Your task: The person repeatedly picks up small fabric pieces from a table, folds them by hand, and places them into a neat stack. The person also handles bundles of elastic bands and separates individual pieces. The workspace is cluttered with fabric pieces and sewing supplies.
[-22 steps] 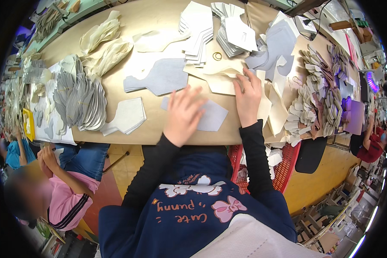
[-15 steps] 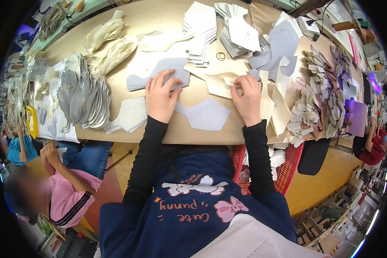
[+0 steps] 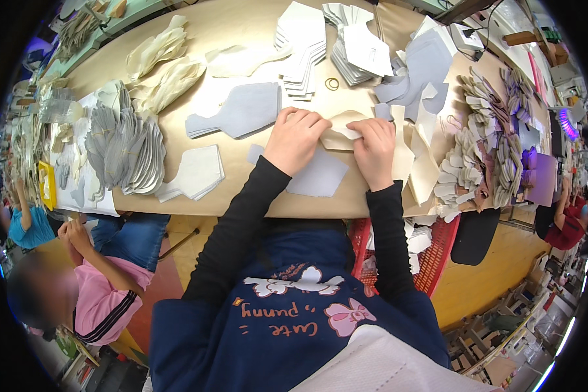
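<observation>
Cream, thin, flexible sheet piece (image 3: 338,138) over tan worktop (image 3: 98,75): pinched at right edge by right hand (image 3: 375,151); met at left edge by curled left hand (image 3: 293,144), grip hidden. Judged mid-handling, not yet released. Nearby: flat grey-blue cut piece (image 3: 320,175), layered grey-blue stack (image 3: 251,108). Remaining count unclear.

Orange lettering (image 3: 277,321) stands upside down on the navy top (image 3: 242,356); a smaller line (image 3: 294,269) above is too small to read.

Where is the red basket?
In the head view, the red basket is right of centre, below the near edge of the table, partly hidden behind the right sleeve.
</observation>
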### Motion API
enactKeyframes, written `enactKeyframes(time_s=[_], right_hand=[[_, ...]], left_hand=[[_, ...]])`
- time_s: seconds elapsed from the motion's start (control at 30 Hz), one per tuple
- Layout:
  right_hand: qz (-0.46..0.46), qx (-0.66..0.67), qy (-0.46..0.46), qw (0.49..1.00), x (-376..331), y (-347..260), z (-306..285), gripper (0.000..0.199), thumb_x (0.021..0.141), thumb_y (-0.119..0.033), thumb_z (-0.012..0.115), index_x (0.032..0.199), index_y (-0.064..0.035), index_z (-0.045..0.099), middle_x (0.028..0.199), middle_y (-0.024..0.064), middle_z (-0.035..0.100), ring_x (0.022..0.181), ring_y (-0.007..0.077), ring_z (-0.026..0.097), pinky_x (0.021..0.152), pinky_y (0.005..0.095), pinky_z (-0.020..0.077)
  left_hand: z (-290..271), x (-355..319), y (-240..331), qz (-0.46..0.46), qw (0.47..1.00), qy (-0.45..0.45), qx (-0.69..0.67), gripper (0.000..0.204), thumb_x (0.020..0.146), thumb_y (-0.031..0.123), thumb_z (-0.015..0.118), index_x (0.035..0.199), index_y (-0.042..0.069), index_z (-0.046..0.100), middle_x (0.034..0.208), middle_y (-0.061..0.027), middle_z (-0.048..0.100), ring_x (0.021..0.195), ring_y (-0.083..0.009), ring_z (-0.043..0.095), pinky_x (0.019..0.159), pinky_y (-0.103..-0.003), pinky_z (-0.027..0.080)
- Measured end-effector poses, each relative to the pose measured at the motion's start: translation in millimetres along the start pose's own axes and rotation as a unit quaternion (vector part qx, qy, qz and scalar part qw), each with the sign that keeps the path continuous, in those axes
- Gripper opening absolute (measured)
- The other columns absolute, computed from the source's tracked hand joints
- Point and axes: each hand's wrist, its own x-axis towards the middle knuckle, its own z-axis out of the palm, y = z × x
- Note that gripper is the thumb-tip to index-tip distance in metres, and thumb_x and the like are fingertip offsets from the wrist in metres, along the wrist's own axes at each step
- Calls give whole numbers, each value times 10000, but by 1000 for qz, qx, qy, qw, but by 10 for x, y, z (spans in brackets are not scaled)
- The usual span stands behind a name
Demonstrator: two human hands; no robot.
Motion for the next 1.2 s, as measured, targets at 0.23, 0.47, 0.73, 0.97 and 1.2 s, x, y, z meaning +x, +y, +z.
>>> enactKeyframes(time_s=[0.23,0.47,0.73,0.97,1.2], right_hand=[[108,-36,213,970,-24,20,-402,301,662,154,522,849,-24,675,811,86,667,815,235,634,845,342,471],[276,319,220,880,-254,-165,-1053,199,869,117,457,851,29,634,843,64,634,819,148,597,753,262,458],[254,106,-221,936,-585,-626,-945,176,756,35,571,887,-13,679,807,117,643,816,297,609,821,378,454],[115,101,-232,961,-478,-807,-853,352,787,43,643,1124,-46,690,1189,124,672,1142,310,606,1098,427,396],[78,231,-274,930,-518,-1054,-326,381,835,11,684,1213,-35,662,1191,124,666,1124,305,608,980,401,468]], left_hand=[[36,-12,-108,-15,999,-40,-9,144,856,67,638,975,142,664,1004,26,639,1082,-140,615,1180,-564,262],[-193,-114,153,19,981,27,-190,300,843,184,755,1129,131,683,1223,-24,652,1202,-239,598,1147,-523,316],[-300,-856,559,-308,686,-113,-649,540,928,53,713,1415,6,484,1181,-84,652,1091,-162,616,958,-298,475],[-189,-1180,463,-242,605,-67,-756,189,910,-105,587,1059,-24,670,998,-77,655,952,-141,615,873,-266,485],[-220,-1324,438,-227,839,87,-487,112,899,-63,625,975,-14,691,976,-93,669,890,-172,631,804,-282,502]])
